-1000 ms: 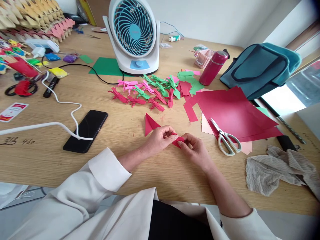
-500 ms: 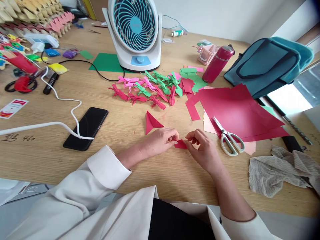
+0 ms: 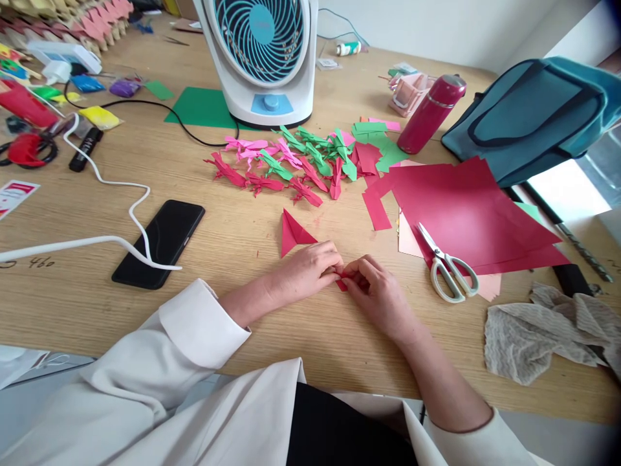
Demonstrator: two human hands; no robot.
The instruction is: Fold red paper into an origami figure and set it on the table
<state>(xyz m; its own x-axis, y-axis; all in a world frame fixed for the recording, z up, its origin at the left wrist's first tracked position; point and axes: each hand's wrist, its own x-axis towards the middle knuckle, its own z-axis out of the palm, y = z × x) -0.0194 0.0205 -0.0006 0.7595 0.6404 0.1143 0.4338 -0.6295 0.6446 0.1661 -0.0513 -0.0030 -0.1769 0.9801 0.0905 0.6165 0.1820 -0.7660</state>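
A small piece of red paper (image 3: 342,285) is pinched between my two hands, mostly covered by the fingers. My left hand (image 3: 317,264) grips it from the left, thumb and forefinger together. From the other side my right hand (image 3: 376,288) holds it the same way, the fingertips of both hands nearly meeting. Just beyond my left hand lies a folded red paper piece (image 3: 292,234) with pointed corners. Further back, several folded paper figures (image 3: 310,162) in red, pink and green lie in a loose heap.
White-handled scissors (image 3: 449,268) lie on large red sheets (image 3: 466,213) at the right, near a crumpled cloth (image 3: 524,336). A black phone (image 3: 160,243) with a white cable (image 3: 97,241) rests at the left. Behind stand a fan (image 3: 269,107), a red bottle (image 3: 431,113) and a teal bag (image 3: 514,123).
My right hand has moved left, closer to my left hand. Less of the small red paper shows between the fingers. The view has shifted slightly.
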